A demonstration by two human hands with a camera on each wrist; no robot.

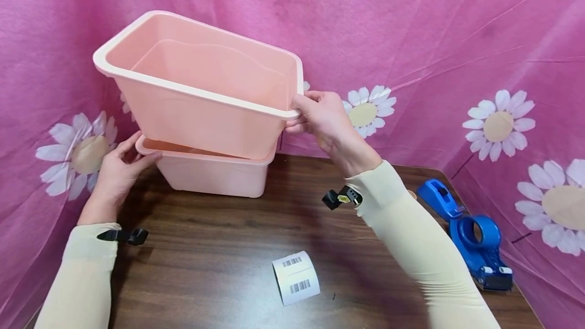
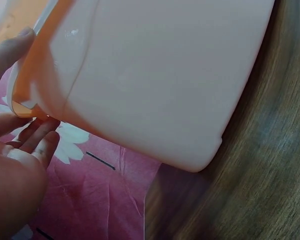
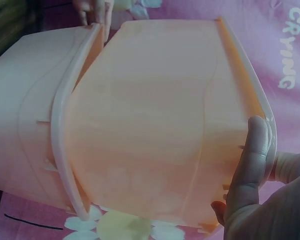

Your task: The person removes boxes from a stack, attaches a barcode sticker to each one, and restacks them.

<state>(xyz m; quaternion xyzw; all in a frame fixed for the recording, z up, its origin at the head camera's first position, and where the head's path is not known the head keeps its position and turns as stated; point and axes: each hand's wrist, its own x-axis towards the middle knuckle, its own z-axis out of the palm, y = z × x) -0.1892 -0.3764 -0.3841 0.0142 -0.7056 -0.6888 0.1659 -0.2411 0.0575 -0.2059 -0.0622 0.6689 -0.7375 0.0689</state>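
One upper pink bin [image 1: 196, 113] tilts, base in the mouth of a lower pink bin [image 1: 215, 175] on the worktop [image 1: 205, 248] — right hand [image 1: 328, 123]: fingers pinching upper rim; left hand [image 1: 118, 169]: fingers gripping lower rim.

a creased pink cloth backdrop [image 1: 425, 19] printed with white-petalled, pale-centred daisies [image 1: 498, 126] hangs behind a dark brown wood-grain tabletop [image 1: 205, 273].
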